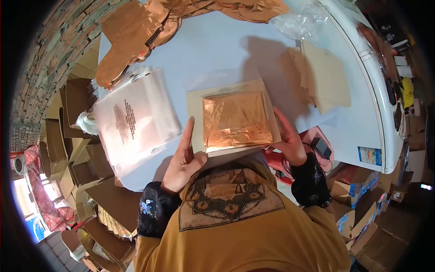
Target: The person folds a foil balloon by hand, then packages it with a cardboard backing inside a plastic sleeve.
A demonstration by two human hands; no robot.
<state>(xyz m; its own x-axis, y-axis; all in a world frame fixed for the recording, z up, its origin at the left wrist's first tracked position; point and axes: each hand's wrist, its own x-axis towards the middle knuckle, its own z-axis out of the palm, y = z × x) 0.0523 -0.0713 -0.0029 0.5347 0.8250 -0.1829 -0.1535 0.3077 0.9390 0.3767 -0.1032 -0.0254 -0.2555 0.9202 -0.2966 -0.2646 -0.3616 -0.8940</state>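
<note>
Between my hands is a flat square packet (238, 119) of folded copper-coloured foil. It lies on a beige card (195, 106), and clear plastic shows around the card's upper edge. My left hand (182, 158) grips the card's left side, index finger along the edge and thumb at the lower corner. On the opposite side my right hand (290, 144) holds the right edge, some of its fingers hidden. A stack of clear printed plastic bags (136, 118) lies to the left of the packet.
Loose copper foil pieces (136, 36) cover the table's far edge. Beige cards (324, 79) and crumpled clear plastic (303, 22) lie at the right. A red stand (319, 140) with a black adapter is beside my right hand. Open cardboard boxes (93, 170) crowd both sides.
</note>
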